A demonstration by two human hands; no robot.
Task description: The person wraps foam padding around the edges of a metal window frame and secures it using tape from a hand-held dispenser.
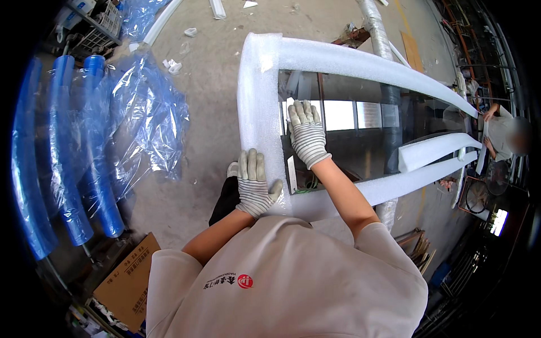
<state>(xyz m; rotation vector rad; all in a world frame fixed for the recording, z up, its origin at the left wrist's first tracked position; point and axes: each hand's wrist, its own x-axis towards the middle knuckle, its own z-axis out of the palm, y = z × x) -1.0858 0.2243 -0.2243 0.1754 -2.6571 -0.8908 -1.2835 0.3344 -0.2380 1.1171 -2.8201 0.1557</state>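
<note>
A large dark glass panel (344, 149) lies in front of me, its edges wrapped in white foam sheet (260, 107). My left hand (255, 183), in a striped, grey-coated work glove, presses flat on the foam at the panel's near left corner, thumb spread from the fingers. On the glass, just inside the left foam border, rests my right hand (307, 132) in a matching glove, its fingers stretched forward. Neither hand shows anything in its grasp. A loose foam strip (431, 152) lies over the panel's right part.
Blue film rolls (101, 146) stand on the left, beside crumpled clear blue plastic (149, 118). A cardboard box (127, 284) sits at lower left. Wrapped round supports (376, 28) pass beneath the panel. At its far right end, a co-worker (501, 132) has hands by the foam.
</note>
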